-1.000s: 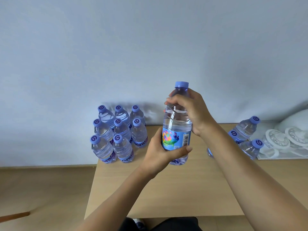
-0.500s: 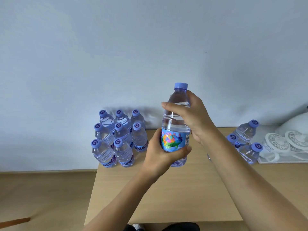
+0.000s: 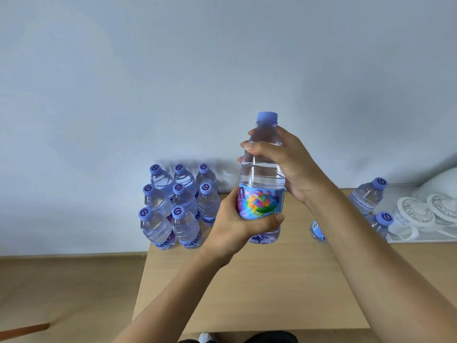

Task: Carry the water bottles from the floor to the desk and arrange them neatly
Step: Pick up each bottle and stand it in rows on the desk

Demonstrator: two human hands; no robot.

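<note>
I hold one clear water bottle with a purple cap and a colourful label upright above the wooden desk. My left hand wraps its lower part at the label. My right hand grips its shoulder just under the cap. Several matching bottles stand in a tight block at the desk's back left corner. Two more bottles stand at the back right, partly hidden by my right forearm.
A white tray with white round lidded items sits at the desk's right end against the wall. The wooden floor lies left of the desk. A brown strip shows at the lower left edge.
The bottle's label has turned in my hands, showing more of the colourful picture. My right hand's fingers have shifted on the bottle's shoulder. The bottle stays in about the same place.
</note>
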